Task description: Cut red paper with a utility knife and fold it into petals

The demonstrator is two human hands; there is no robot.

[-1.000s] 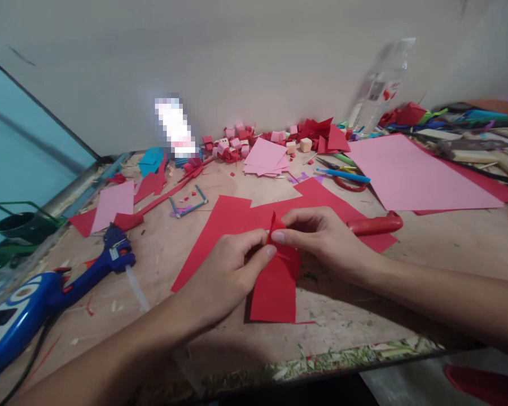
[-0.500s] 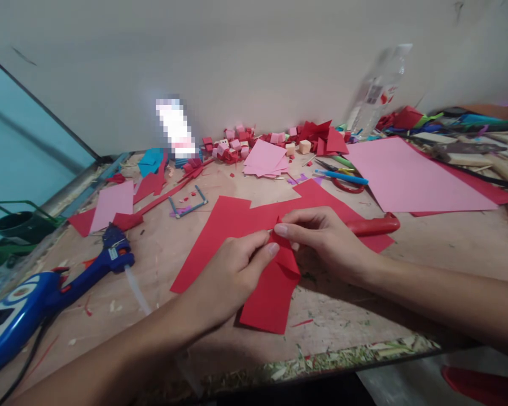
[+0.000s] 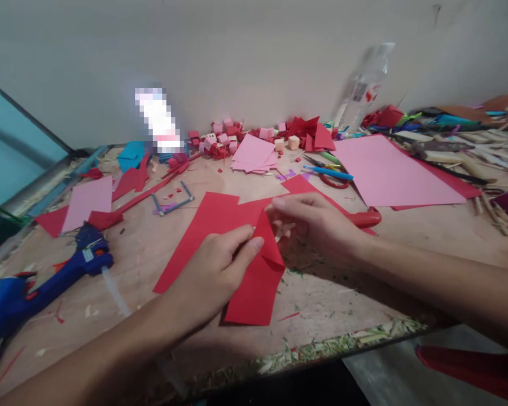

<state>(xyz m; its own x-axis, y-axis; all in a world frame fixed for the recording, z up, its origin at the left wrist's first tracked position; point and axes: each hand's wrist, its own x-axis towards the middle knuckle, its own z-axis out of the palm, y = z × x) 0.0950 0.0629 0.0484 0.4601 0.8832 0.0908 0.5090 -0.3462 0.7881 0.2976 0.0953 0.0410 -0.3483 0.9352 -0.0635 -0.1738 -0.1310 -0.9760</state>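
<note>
A red paper strip (image 3: 254, 296) with a folded flap stands between my two hands, over a larger red sheet (image 3: 192, 242) on the table. My left hand (image 3: 220, 259) pinches the strip at its left side, thumb on top. My right hand (image 3: 317, 220) has its fingertips closed on the strip's raised upper corner, with the other fingers curled behind it. A small pale piece shows by those fingers; I cannot make out what it is. A red handle (image 3: 366, 217) pokes out just beyond my right wrist.
To the left lies a blue glue gun (image 3: 91, 254). At the back are a lit phone (image 3: 158, 121), several small wrapped cubes (image 3: 222, 141), pink squares (image 3: 254, 152) and a plastic bottle (image 3: 362, 90). A pink sheet (image 3: 393, 172), a blue pen (image 3: 328, 172) and wood sticks lie to the right.
My right fingers have shifted to the strip's upper corner, which now stands up more and is pulled into a point. The whole view has slid a little, so things sit further left.
</note>
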